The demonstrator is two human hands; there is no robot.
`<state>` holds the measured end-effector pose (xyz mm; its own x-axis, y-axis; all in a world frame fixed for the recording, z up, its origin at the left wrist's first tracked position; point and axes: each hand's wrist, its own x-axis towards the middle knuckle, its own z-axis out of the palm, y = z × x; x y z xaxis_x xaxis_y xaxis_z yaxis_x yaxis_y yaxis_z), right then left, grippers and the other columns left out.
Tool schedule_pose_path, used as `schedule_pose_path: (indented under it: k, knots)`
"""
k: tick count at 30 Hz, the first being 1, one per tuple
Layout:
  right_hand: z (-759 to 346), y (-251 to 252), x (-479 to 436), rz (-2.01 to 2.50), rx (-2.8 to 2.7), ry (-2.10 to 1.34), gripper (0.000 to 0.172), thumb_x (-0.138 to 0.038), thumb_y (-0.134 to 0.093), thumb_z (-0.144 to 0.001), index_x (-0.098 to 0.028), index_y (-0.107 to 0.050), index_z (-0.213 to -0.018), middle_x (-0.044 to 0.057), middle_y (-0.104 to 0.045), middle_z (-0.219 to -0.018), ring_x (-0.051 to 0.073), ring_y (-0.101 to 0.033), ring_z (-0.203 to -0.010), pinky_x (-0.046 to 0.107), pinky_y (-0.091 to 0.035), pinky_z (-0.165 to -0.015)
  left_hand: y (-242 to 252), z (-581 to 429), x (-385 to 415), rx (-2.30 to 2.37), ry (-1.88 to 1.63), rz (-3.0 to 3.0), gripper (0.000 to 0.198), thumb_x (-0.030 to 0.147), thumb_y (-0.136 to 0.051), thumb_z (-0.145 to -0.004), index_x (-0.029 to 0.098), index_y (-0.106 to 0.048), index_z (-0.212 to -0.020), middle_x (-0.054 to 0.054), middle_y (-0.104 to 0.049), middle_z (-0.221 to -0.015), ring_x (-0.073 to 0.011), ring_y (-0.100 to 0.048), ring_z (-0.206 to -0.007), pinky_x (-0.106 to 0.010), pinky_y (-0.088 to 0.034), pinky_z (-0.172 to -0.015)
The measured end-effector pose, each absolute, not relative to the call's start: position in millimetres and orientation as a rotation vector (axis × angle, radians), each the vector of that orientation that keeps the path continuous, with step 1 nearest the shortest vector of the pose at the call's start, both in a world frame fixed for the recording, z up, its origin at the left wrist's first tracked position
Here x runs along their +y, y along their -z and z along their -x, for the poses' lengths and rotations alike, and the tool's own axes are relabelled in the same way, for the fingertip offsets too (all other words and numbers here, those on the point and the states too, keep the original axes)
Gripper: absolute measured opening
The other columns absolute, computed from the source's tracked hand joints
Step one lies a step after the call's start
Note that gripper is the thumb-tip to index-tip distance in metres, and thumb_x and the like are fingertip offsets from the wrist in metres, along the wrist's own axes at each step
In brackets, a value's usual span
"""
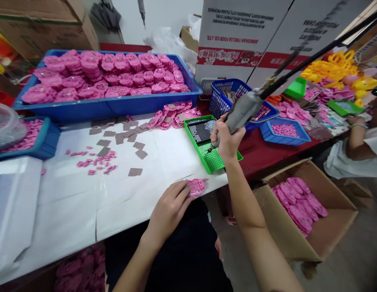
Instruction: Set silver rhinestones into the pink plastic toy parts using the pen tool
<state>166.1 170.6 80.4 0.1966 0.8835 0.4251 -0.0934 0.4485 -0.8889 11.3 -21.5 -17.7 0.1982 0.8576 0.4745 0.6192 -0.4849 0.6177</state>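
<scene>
My left hand (169, 209) is closed on a pink plastic part (196, 187) at the front edge of the white-covered table (158, 162). In my right hand (227, 140) is a grey electric screwdriver (243, 110), tilted, its tip down over the green tray (213, 165). Small screws lie in that tray, along with a black perforated plate (201, 130); whether the tip touches a screw I cannot tell. Behind the tray is a pile of pink parts (176, 114). Small pink pieces (97, 162) and grey square pieces (135, 172) are scattered to the left.
A blue bin (115, 106) full of stacked pink parts spans the back. Blue baskets (220, 97) and a small blue tray (285, 138) stand to the right. An open cardboard box (337, 227) with pink parts is below, near a co-worker's arm (357, 140). A black cable (322, 48) runs from the screwdriver.
</scene>
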Motion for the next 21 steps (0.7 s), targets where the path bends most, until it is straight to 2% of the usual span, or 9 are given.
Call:
schedule_pose_path:
  k: [7, 13, 21]
  knots:
    - [-174, -105, 105, 0.606, -1.171, -0.960, 0.020, -0.031, -0.073, -0.081, -0.028, -0.060, -0.095, -0.008, -0.056, -0.068, 0.005, -0.039, -0.033, 0.024, -0.030, -0.033, 18, -8, -21, 1.372, -1.216, -2.207, 0.016, 0.019, -0.064, -0.099, 0.018, -0.068, -0.114, -0.013, -0.069, -0.129, -0.0273, -0.066, -0.121, -0.047, -0.061, -0.102]
    - [-168, -93, 74, 0.686, -1.243, -1.152, 0.025, -0.027, -0.072, -0.081, -0.026, -0.055, -0.099, -0.010, -0.056, -0.068, 0.005, -0.045, -0.034, 0.022, -0.038, -0.035, 17, -7, -20, 1.353, -1.204, -2.208, 0.015, 0.019, -0.065, -0.099, 0.017, -0.068, -0.113, -0.015, -0.069, -0.130, -0.0288, -0.066, -0.122, -0.049, -0.061, -0.102]
    - [-162, -86, 73, 0.764, -1.230, -1.164, 0.029, -0.031, -0.073, -0.079, -0.026, -0.050, -0.096, -0.011, -0.051, -0.067, 0.004, -0.044, -0.033, 0.021, -0.036, -0.035, 13, -7, -19, 1.354, -1.222, -2.195, 0.013, 0.019, -0.062, -0.100, 0.016, -0.068, -0.112, -0.015, -0.070, -0.127, -0.0284, -0.067, -0.120, -0.049, -0.061, -0.101]
